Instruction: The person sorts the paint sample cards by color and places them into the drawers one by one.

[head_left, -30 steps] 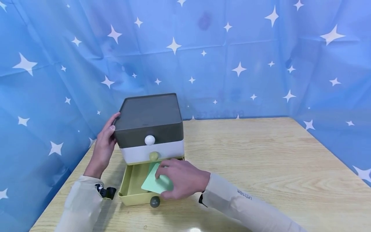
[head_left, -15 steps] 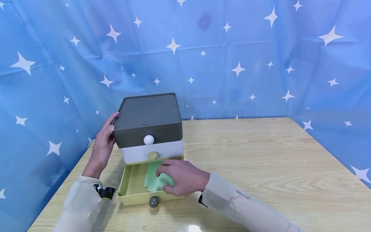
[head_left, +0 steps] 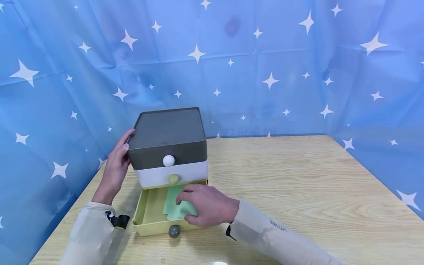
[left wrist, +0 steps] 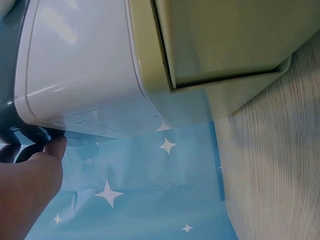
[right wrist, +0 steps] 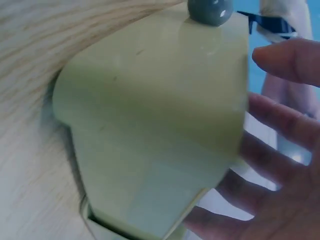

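A small stacked drawer unit (head_left: pixel 169 129) has a dark grey upper tier, a white tier and a yellow-green bottom drawer (head_left: pixel 152 227) pulled out. Pale green sheets (head_left: pixel 170 206) lie inside that drawer, their right part hidden. Over its right side hovers my right hand (head_left: pixel 212 206), fingers loosely bent. In the right wrist view its fingers and thumb are spread apart beside the drawer wall (right wrist: pixel 150 110), pinching nothing. My left hand (head_left: pixel 112 169) rests against the left side of the dark tier; the left wrist view shows its thumb (left wrist: pixel 55 147) touching near the corner.
Round knobs stick out in front: a white knob (head_left: pixel 168 161), a yellow-green knob (head_left: pixel 173 179) and a grey knob (head_left: pixel 174 231) on the pulled-out drawer. Wood-grain tabletop (head_left: pixel 281 184) stretches to the right. A blue star-patterned curtain (head_left: pixel 238 73) hangs behind and at the sides.
A second ago a pale green sheet stood raised and tilted under my right fingers; it now lies lower in the drawer, and the fingers have let it go. My left hand stays put.
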Motion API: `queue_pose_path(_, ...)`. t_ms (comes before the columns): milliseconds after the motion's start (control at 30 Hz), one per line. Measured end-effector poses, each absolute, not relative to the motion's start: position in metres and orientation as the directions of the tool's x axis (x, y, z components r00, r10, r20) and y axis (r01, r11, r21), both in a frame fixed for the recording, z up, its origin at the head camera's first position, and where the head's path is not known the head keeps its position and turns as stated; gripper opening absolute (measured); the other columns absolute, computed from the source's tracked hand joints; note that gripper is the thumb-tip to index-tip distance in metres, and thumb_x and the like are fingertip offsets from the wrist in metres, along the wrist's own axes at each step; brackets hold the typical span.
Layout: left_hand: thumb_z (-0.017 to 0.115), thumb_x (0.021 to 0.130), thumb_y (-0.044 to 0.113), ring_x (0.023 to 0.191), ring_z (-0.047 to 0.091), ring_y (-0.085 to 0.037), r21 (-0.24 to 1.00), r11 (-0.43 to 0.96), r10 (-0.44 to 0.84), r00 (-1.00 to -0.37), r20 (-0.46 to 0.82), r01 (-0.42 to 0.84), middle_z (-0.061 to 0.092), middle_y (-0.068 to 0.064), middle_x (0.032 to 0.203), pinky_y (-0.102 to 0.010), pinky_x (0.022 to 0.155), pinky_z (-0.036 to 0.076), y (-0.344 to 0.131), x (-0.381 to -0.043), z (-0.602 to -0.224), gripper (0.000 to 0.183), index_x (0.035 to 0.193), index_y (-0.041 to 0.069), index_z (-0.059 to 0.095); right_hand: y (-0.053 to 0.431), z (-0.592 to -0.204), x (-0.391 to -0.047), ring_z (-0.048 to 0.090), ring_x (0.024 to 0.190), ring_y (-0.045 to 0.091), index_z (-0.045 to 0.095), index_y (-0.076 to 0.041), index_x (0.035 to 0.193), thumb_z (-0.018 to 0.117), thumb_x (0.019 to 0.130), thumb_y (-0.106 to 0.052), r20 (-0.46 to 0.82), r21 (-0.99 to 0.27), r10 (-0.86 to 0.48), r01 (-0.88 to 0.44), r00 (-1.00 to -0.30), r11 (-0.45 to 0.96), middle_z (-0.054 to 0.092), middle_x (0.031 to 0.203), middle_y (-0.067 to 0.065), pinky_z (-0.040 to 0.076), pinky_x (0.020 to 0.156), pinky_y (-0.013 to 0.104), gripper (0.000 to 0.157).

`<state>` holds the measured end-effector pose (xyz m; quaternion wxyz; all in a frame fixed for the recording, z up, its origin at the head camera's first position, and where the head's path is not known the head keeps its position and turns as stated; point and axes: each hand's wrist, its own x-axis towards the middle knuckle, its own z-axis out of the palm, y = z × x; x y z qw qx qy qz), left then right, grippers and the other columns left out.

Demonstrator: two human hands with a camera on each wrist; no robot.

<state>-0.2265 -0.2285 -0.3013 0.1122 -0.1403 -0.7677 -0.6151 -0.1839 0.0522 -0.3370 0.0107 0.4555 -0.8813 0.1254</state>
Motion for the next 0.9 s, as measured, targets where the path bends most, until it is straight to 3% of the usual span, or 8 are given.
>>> queue_pose_path(333,0.028,0.109,0.045,0.157,0.014,-0.031,0.915,0.182,0.074,-0.933,0.352,0.359,0.011,-0.004,0.171,-0.003,0.102,0.034,-0.228,-0.227,-0.303,0.054,0.161,0.029,0.025,0.049,-0.32,-0.15,0.062,0.09,0.003,0.07,-0.021,0.108,0.071,0.091,-0.035,0.26,-0.051,-0.871,-0.906,-0.417,0.419,0.068,0.097,-0.011,0.046,0.08,0.015,0.022)
queue_pose_path(433,0.028,0.109,0.045,0.157,0.014,-0.031,0.915,0.181,0.071,-0.933,0.353,0.36,0.011,-0.004,0.171,-0.003,0.103,0.034,-0.227,-0.227,-0.302,0.054,0.161,0.029,0.024,0.046,-0.317,-0.14,0.059,0.081,-0.002,0.069,-0.024,0.103,0.071,0.091,-0.037,0.259,-0.008,-0.884,-0.916,-0.388,0.4,0.066,0.089,-0.016,0.042,0.074,0.011,0.018)
queue_pose_path(567,0.028,0.109,0.044,0.157,0.015,-0.031,0.913,0.185,0.073,-0.932,0.355,0.362,0.013,-0.004,0.171,-0.003,0.102,0.035,-0.227,-0.228,-0.302,0.054,0.161,0.028,0.024,0.043,-0.322,-0.129,0.048,0.062,-0.007,0.066,-0.027,0.097,0.071,0.09,-0.041,0.19,0.041,-0.878,-0.89,-0.438,0.453,0.059,0.07,-0.019,0.034,0.056,0.013,0.017)
queue_pose_path(700,0.027,0.11,0.044,0.157,0.015,-0.031,0.91,0.203,0.073,-0.932,0.355,0.362,0.013,-0.004,0.171,-0.003,0.102,0.035,-0.226,-0.227,-0.302,0.054,0.161,0.027,0.024,0.037,-0.337,-0.124,0.037,0.045,-0.001,0.063,-0.029,0.096,0.074,0.087,-0.044,0.105,0.091,-0.844,-0.84,-0.526,0.535,0.047,0.051,-0.015,0.027,0.044,0.019,0.021)
queue_pose_path(900,0.027,0.109,0.044,0.157,0.014,-0.03,0.913,0.2,0.068,-0.935,0.348,0.355,0.011,-0.002,0.171,-0.004,0.106,0.033,-0.227,-0.226,-0.302,0.054,0.161,0.028,0.023,0.03,-0.357,-0.128,0.032,0.041,0.004,0.057,-0.031,0.102,0.077,0.083,-0.032,0.117,0.128,-0.829,-0.82,-0.547,0.558,0.04,0.047,-0.011,0.023,0.04,0.022,0.027)
